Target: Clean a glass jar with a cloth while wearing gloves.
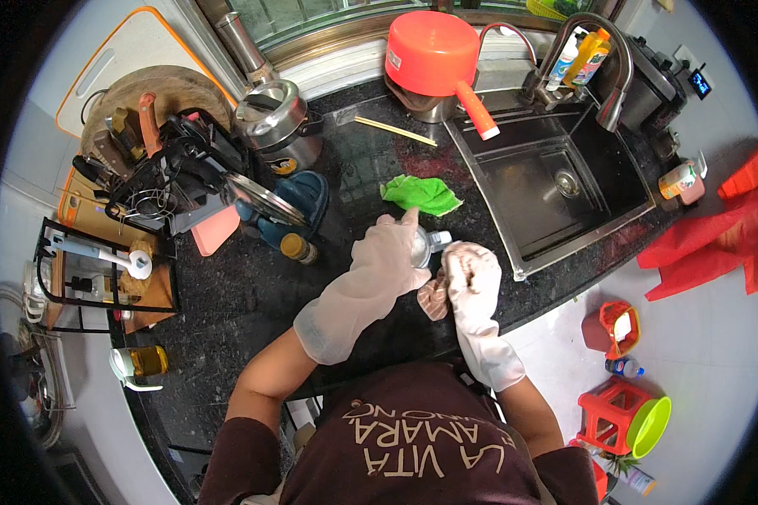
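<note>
Both hands wear translucent whitish gloves over the dark countertop. My left hand is closed around a small clear glass-like container with a handle on its right side. Just right of it, my right hand holds a brown-and-white striped cloth, which hangs below its fingers near the container. A bright green cloth lies crumpled on the counter beyond my left fingertips. Behind that, a pair of wooden chopsticks rests on the counter. A small jar with a yellowish lid stands left of my left hand.
A black sink with a curved faucet is at right. An orange-red dipper sits on a metal pot behind. Knives, a steel pressure-type pot and a blue rack crowd the left. An oil jug stands lower left.
</note>
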### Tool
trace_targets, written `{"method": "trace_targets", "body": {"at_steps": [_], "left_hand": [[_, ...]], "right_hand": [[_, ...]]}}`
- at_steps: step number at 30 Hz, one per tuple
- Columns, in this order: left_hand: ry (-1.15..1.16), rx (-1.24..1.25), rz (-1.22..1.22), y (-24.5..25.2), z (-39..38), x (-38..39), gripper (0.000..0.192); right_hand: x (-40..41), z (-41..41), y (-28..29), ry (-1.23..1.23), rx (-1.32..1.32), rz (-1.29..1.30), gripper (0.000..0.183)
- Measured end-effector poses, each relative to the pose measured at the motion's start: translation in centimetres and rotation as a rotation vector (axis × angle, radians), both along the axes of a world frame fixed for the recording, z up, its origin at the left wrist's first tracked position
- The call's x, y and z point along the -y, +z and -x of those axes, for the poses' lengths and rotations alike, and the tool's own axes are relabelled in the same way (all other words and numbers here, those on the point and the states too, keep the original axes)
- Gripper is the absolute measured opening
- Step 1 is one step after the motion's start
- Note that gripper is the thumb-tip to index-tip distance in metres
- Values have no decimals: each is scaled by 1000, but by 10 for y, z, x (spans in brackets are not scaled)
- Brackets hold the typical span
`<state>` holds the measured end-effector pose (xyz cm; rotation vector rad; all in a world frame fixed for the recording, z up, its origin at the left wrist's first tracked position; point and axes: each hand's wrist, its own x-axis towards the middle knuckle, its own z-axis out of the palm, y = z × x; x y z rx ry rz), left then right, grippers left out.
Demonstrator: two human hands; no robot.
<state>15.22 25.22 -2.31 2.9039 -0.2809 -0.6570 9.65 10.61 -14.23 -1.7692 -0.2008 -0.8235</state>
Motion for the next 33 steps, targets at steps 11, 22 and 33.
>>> {"method": "trace_targets", "body": {"at_steps": [11,22,33], "left_hand": [[-22,15,86,-3,3,-3,100],[29,10,78,-1,6,2,98],[20,-8,66,-5,7,0,96]], "right_hand": [[4,-8,-15,-190,-361,828,10],[20,-23,21,107,-658,760,13],[2,-16,46,95,-1093,821,39]]}}
